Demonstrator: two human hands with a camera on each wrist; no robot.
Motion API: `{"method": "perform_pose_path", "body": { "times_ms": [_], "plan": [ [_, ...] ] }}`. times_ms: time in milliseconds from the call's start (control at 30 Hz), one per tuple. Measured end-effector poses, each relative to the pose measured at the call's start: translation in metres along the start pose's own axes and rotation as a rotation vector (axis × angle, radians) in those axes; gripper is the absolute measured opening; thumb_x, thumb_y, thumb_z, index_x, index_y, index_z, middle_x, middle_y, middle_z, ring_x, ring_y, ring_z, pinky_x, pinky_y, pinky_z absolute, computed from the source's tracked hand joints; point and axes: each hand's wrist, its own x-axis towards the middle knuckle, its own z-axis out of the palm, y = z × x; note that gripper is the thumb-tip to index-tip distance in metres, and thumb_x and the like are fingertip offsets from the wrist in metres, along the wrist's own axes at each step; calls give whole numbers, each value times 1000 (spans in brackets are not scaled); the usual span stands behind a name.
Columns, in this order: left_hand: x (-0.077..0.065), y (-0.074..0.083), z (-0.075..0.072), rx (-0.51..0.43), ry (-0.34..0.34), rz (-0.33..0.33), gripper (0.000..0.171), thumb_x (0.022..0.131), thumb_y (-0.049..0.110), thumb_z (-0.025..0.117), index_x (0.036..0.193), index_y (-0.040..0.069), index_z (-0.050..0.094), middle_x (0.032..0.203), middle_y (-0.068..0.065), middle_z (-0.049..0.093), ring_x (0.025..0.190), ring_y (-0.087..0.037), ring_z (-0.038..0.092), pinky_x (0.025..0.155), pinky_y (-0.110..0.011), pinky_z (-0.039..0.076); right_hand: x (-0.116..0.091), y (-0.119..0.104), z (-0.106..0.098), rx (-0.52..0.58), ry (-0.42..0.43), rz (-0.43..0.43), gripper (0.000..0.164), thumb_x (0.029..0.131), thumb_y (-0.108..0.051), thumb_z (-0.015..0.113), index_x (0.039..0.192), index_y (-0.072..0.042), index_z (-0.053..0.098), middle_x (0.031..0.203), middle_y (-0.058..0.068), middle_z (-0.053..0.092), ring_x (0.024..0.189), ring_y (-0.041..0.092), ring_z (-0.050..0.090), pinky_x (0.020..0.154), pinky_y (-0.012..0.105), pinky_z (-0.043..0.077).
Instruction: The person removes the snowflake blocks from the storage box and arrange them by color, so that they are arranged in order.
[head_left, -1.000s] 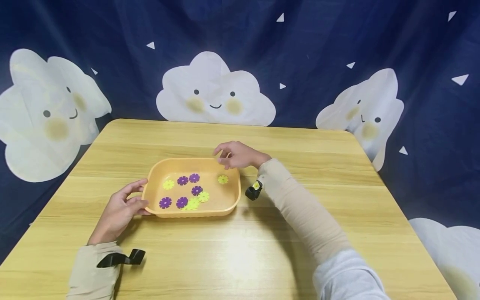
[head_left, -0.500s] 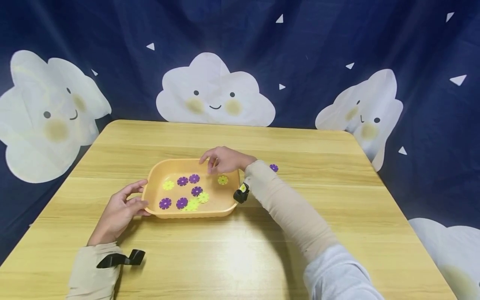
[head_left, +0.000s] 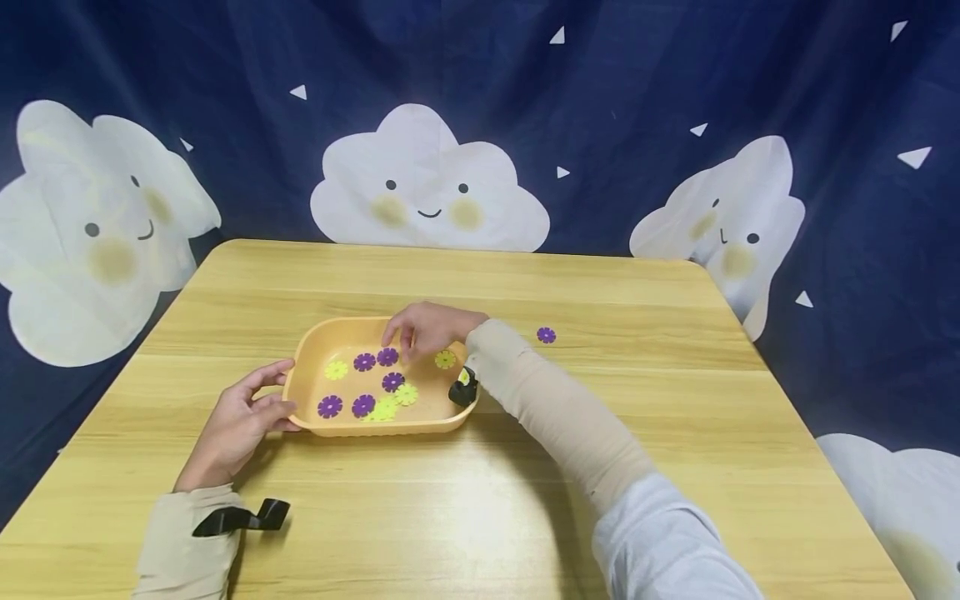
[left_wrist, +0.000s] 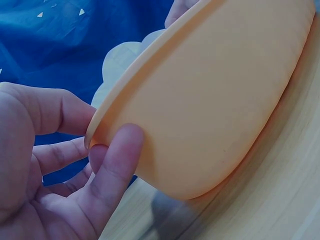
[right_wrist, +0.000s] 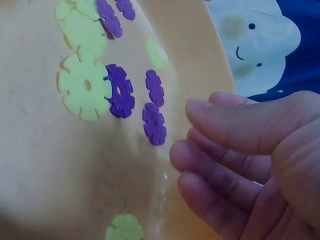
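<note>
An orange plastic basin (head_left: 442, 425) stands on the table with several yellow and purple snowflake discs inside. My left hand (head_left: 240, 421) grips its left end; in the left wrist view the thumb (left_wrist: 120, 160) presses the outer wall and the fingers curl about the rim. Over the basin's far side is my right hand (head_left: 431, 329), its fingers loosely bent with nothing between them. Close to those fingertips, in the right wrist view, lies a purple snowflake disc (right_wrist: 154, 124). A yellow snowflake disc (head_left: 445, 359) sits below the right hand, near the basin's right end.
One purple snowflake disc (head_left: 546, 335) lies by itself on the wooden table (head_left: 600, 308), right of the basin. Behind the table hangs a dark blue cloth (head_left: 615, 67) printed with clouds. Black straps (head_left: 242, 518) hang at both wrists.
My right hand has moved left and a little down, from the basin's far right corner to over its inside. The lone purple disc on the table has come into view. My left hand keeps its place.
</note>
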Motion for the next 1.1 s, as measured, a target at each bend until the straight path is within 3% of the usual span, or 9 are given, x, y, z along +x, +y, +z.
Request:
{"method": "perform_pose_path", "body": {
  "times_ms": [167,433,767,1100],
  "plan": [
    [0,0,0,-22,-2,5,57,88,-16,55,141,-10,34,117,-18,32,81,-14,64,65,-30,62,6,-2,3,-40,-62,25,38,87,-4,71,124,-9,64,96,4,66,88,12,60,78,19,53],
    [0,-2,-2,-24,-9,11,59,88,-15,55,142,-9,34,117,-17,33,80,-14,63,66,-30,62,19,-2,9,-121,-122,-5,33,90,-4,67,122,-10,64,89,-1,63,84,11,59,75,18,52],
    [0,-1,-2,-6,-16,4,58,88,-16,54,142,-10,33,117,-17,33,81,-14,64,67,-31,62,26,-3,20,-141,-113,28,34,86,-1,71,117,-13,67,97,0,63,88,11,58,75,14,52],
    [0,0,-2,4,-24,-1,58,89,-14,55,143,-10,32,118,-17,33,82,-14,63,68,-30,62,28,-2,21,-294,-76,21,31,89,-6,68,119,-13,65,96,-3,63,84,8,56,77,13,49]
  ]
}}
